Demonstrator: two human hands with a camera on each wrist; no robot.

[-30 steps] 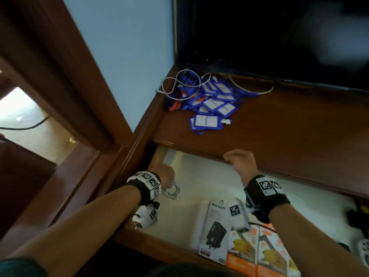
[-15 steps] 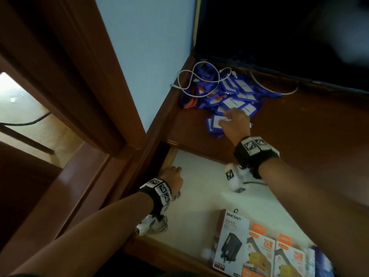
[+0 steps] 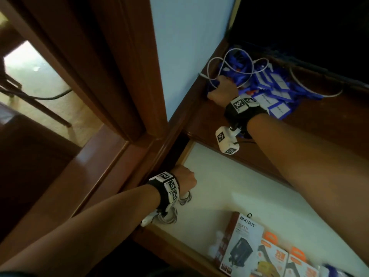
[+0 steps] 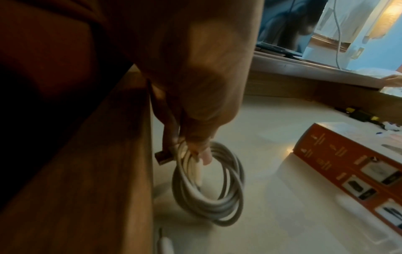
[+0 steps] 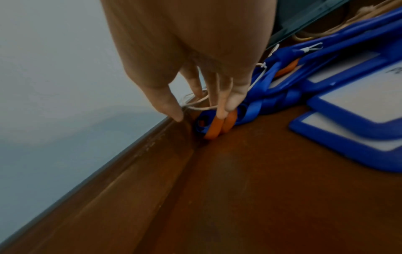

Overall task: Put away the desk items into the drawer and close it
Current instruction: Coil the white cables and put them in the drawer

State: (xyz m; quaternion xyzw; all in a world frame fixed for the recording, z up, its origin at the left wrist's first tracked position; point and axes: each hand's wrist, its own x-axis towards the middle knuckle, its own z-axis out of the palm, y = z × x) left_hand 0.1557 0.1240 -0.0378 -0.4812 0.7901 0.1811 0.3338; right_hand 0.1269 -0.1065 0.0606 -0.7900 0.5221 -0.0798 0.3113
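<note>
At the near edge of the open drawer (image 3: 219, 176), boxed chargers (image 3: 242, 244) are seen lying flat on the pale lining, and just beyond them, in the left corner against the drawer's wooden side wall, a coiled white cable (image 4: 208, 185) is held pinched in the curled fingers of the left hand (image 3: 184, 179), its lower loops touching the drawer floor. This coil is judged ready to be let go; it is best laid flat close to the wall, so that it is not sprung open and room is kept for the rest. Farther off, on the desk top (image 3: 329, 124) beside the pale blue wall, the right hand (image 3: 222, 90) is reached down into the corner, where blue and orange lanyards (image 5: 219, 123) and a loose white cord (image 3: 235, 64) are touched by nearly straight fingertips (image 5: 222, 110); nothing is yet gripped. The straps are tangled with blue badge holders (image 3: 279, 108), so the bundle should be gathered whole, the cord being freed first, lest cards be dragged off the edge.
</note>
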